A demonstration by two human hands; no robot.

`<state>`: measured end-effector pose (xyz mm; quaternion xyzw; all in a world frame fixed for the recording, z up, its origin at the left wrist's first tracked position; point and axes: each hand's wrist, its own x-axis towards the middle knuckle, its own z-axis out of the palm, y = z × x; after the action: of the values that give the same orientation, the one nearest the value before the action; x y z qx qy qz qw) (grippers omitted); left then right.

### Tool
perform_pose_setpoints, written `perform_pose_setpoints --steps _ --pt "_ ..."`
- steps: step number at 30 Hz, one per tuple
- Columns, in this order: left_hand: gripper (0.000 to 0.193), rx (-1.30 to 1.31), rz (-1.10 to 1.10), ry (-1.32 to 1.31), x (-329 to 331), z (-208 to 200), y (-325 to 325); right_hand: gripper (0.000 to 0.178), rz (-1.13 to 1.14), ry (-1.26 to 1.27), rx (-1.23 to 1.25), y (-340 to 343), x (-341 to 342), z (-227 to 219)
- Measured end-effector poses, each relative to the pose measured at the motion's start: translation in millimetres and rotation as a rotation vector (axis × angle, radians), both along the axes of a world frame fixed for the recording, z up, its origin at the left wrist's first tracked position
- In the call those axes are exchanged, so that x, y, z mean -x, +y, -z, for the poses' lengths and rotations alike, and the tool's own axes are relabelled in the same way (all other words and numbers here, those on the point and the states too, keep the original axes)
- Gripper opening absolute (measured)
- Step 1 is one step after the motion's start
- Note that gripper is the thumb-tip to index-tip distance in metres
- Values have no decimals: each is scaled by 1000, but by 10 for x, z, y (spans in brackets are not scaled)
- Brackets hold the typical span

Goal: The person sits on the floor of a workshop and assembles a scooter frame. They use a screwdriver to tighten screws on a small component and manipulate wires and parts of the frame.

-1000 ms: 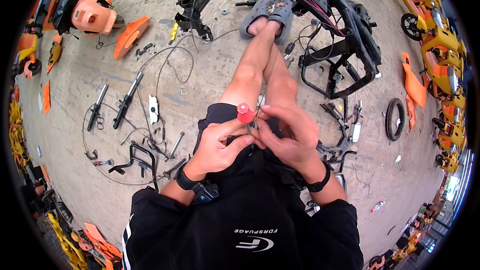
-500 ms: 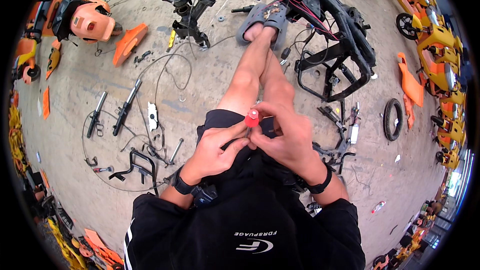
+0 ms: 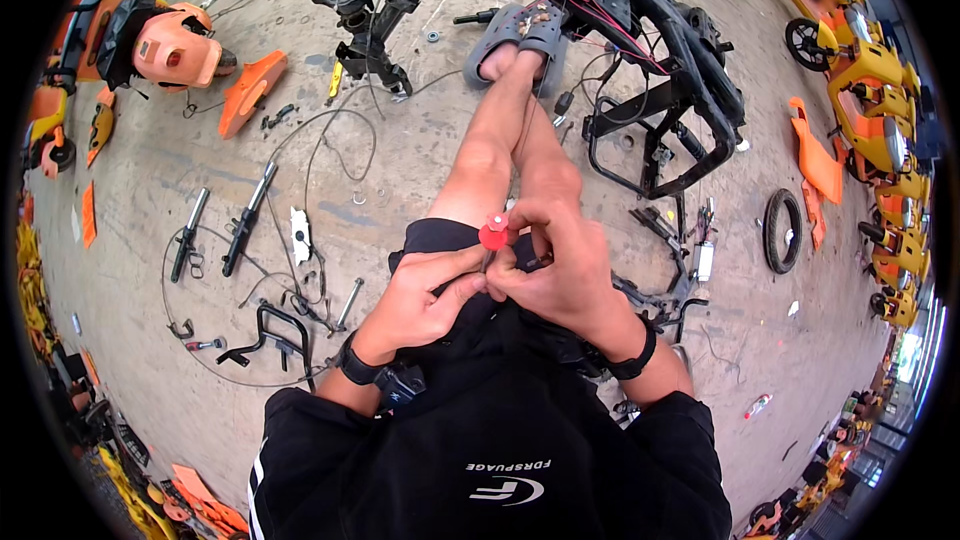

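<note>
Over my lap I hold a screwdriver [image 3: 493, 237] with a red, pale-ended handle, seen almost end-on. Its thin shaft runs down between my fingertips, and the tip is hidden. My left hand [image 3: 428, 298] is closed, its thumb and forefinger pinching at the shaft. From the other side, my right hand [image 3: 556, 262] has curled fingers beside the handle, with thumb and fingertips closed at the shaft. Whether a smaller part is also between the fingertips, I cannot make out.
A black scooter frame [image 3: 690, 70] stands ahead by my feet. On the floor to the left lie fork tubes [image 3: 248, 220], cables and a black bracket [image 3: 285, 330]. A tyre [image 3: 782, 231] and orange panels [image 3: 818, 160] lie to the right. Yellow scooters [image 3: 868, 90] line the sides.
The view has shifted slightly. The screwdriver's handle tilts a little differently between my hands; both hands keep their grip.
</note>
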<state>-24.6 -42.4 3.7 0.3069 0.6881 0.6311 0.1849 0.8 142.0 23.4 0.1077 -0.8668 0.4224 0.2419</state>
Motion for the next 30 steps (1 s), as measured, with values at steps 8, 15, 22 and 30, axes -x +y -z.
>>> perform_pose_setpoints --steps 8,15,22,30 --pt "29 -88 -3 -150 -74 83 -7 36 42 -22 35 -37 -74 -8" --pt "28 -151 -77 -152 -139 38 70 46 20 49 35 -18 -87 60" --pt "28 -157 -61 -160 -130 -22 84 43 42 49 12 -9 -111 37" --pt "31 -327 -59 -383 -159 105 39 41 261 36 78 243 -83 0"
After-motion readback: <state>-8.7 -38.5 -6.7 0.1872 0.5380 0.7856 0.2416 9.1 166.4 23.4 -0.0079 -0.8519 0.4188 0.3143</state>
